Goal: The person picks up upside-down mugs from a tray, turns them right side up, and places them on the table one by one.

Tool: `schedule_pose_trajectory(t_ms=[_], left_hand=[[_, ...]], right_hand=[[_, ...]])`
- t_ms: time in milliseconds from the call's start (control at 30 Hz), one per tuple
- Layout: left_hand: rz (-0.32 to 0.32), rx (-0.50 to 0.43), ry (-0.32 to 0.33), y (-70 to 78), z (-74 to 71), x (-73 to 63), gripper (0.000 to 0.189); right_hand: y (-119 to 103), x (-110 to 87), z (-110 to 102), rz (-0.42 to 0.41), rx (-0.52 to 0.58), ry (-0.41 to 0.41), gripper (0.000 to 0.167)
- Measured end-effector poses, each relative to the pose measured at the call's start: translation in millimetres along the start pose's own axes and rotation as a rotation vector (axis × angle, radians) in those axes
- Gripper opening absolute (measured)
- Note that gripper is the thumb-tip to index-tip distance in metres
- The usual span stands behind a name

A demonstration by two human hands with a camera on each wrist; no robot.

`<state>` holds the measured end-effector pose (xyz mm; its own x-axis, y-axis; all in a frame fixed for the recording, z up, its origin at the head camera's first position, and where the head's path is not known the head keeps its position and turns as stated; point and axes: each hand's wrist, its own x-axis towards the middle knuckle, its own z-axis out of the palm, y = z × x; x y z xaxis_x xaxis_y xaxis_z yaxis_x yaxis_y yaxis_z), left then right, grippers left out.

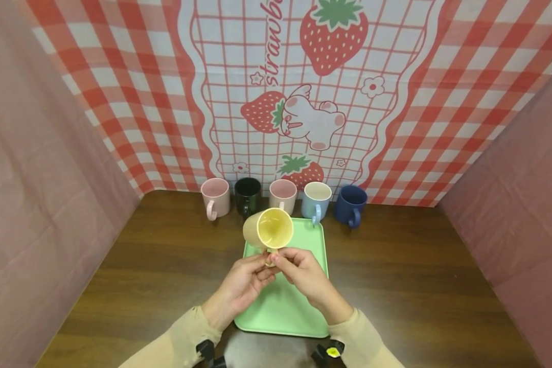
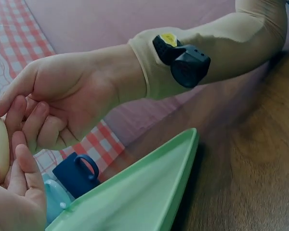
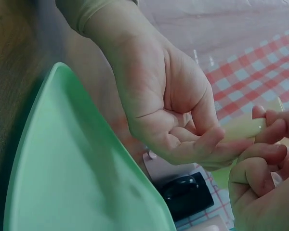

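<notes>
A yellow mug is held over the far part of a green tray, tipped on its side with its mouth facing up and to the right. The handle points down toward the person. My left hand has its thumb and fingers at the handle from the left. From the right, my right hand pinches the same handle between thumb and fingers. The pale yellow handle shows between both hands in the left wrist view. In the right wrist view, the handle lies along the left fingers.
Behind the tray stands a row of mugs: a pink mug, a black mug, another pink mug, a light blue mug and a dark blue mug. A checked strawberry cloth hangs behind the wooden table.
</notes>
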<state>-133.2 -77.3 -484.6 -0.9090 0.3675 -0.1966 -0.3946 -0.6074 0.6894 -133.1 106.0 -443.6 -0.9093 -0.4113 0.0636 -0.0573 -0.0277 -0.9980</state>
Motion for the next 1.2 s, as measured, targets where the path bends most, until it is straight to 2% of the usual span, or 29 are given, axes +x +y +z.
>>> schedule_pose_trajectory(t_ms=[500, 767, 1000, 1200], left_hand=[[-0.032, 0.143, -0.044, -3.3, -4.9, 1.3, 0.033], [-0.031, 0.203, -0.069, -1.6, -4.8, 0.3, 0.033], [-0.027, 0.243, -0.063, 0.4, -4.1, -0.7, 0.033], [-0.027, 0.265, -0.041, -0.7, -6.7, 0.7, 0.034]], right_hand=[[-0.9, -0.3, 4.5, -0.03, -0.135, 0.08, 0.02], [2.5, -0.3, 5.3, -0.088, -0.133, 0.104, 0.022], [2.0, -0.6, 5.9, -0.05, -0.165, 0.117, 0.02], [0.8, -1.1, 4.9, -0.003, -0.109, 0.077, 0.025]])
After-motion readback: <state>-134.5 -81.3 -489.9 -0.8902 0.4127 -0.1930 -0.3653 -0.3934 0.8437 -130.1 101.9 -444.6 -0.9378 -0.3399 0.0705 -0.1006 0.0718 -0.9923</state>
